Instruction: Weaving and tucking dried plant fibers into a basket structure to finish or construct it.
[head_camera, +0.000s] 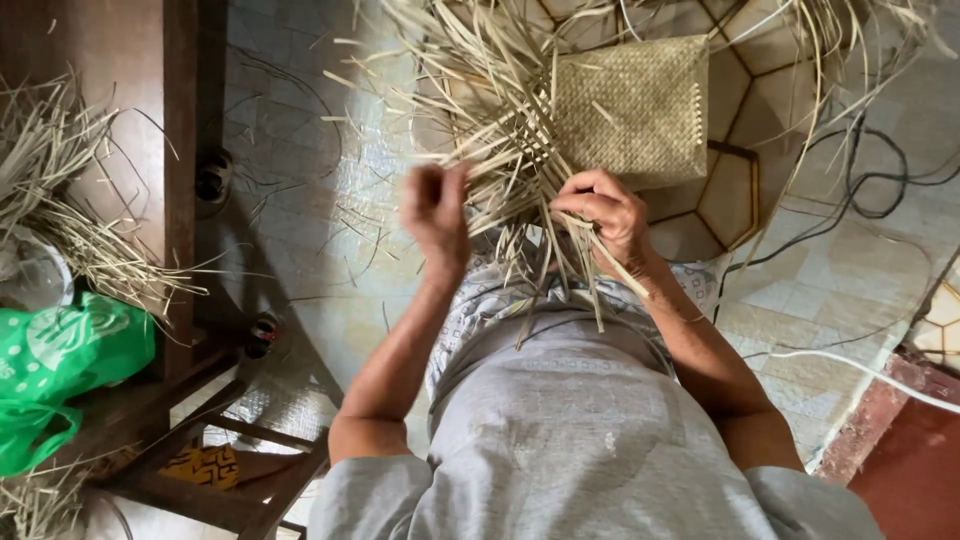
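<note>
A half-woven straw mat (635, 105) lies in front of me, its finished square part at the upper right and a spray of loose dry strips (490, 110) fanning out to the left. My left hand (437, 212) is blurred, fingers closed around thin strips at the loose edge. My right hand (603, 215) pinches a bundle of strips just below the woven part, and several strips hang down over my lap.
A dark wooden bench (150, 150) at the left carries a pile of dry straw (60, 190) and a green plastic bag (60, 360). Black cables (870, 180) and a white cable (860, 370) run over the tiled floor at the right.
</note>
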